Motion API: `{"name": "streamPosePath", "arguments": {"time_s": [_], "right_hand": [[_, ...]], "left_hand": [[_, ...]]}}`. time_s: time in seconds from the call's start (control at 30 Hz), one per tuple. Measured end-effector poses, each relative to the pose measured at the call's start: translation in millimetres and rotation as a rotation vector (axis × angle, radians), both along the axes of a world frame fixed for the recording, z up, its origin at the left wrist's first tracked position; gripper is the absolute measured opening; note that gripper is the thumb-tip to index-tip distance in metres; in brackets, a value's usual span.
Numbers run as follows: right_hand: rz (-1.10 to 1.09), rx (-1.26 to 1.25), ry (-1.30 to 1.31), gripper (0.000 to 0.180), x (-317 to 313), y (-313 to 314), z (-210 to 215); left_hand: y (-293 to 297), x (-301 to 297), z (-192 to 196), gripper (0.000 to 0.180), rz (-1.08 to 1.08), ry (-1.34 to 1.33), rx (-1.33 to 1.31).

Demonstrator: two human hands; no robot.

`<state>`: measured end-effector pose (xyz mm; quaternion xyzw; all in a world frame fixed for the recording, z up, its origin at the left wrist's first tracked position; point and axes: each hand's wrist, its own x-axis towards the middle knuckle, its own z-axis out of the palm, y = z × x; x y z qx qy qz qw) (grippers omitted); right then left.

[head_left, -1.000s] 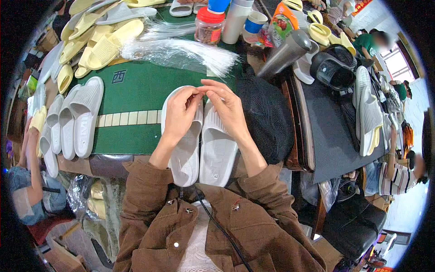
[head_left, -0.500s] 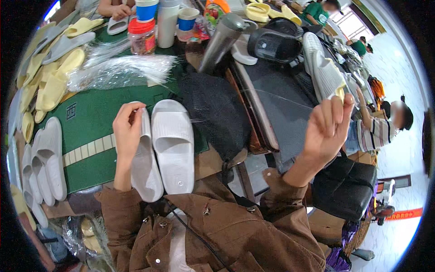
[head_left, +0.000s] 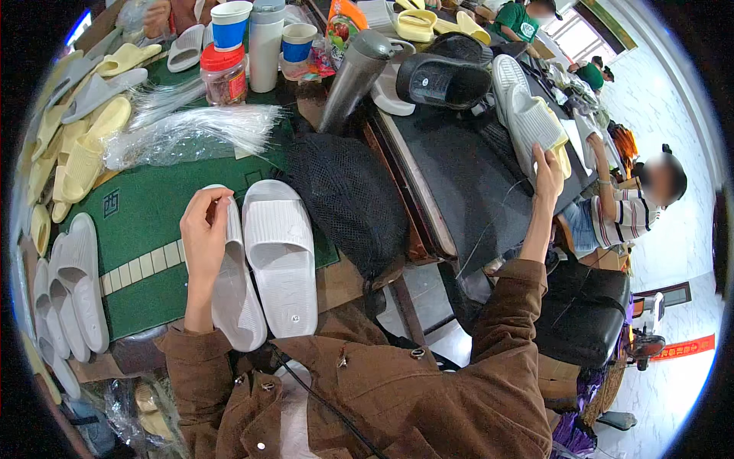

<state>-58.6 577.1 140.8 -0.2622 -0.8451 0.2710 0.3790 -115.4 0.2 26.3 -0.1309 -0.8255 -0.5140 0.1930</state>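
Observation:
A pair of light grey ribbed slippers lies in front of me, toes away: the left slipper (head_left: 238, 302) and the right slipper (head_left: 281, 268). My left hand (head_left: 205, 241) is closed at the left slipper's toe end, fingers curled against it and covering its strap. Out to the right, my right hand (head_left: 547, 172) has its fingers bent round the near end of another grey slipper (head_left: 537, 126), which rests with others on a black surface. A pale yellow edge shows beside that slipper. My right thumb is mostly hidden.
Clear plastic strands (head_left: 199, 134) lie on the green mat (head_left: 145, 222). Grey slippers (head_left: 80, 283) and yellow slippers (head_left: 95, 153) line the left side. A steel tumbler (head_left: 355, 80), red-lidded jar (head_left: 224, 75), black mesh bag (head_left: 348, 199) and black slipper (head_left: 443, 83) stand beyond. People sit at right.
My right hand has reached farther out and now touches the grey slipper on the black surface. The left hand keeps its place at the left slipper. The whole view has shifted slightly.

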Motion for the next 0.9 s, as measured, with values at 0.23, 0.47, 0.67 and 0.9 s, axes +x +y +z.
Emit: {"name": "streamPosePath", "arguments": {"time_s": [0.23, 0.47, 0.67, 0.9], "right_hand": [[0.563, -0.502, 0.069, 0.023, 64.8, -94.4, 45.4], [0.591, -0.322, -0.328, 0.022, 80.9, -174.9, 38.2], [0.569, -0.37, -0.295, 0.018, 75.9, -188.2, 17.2], [0.359, -0.315, -0.043, 0.015, 88.1, -171.7, 16.0]], "left_hand": [[-1.8, -0.3, -2.3, 0.01, -0.01, -0.011, 0.017], [0.8, 0.0, -2.0, 0.01, -0.001, -0.01, 0.043], [-0.6, 1.3, 0.9, 0.011, 0.003, -0.03, 0.01], [2.1, 2.2, 3.8, 0.01, 0.009, -0.021, 0.02]]}}
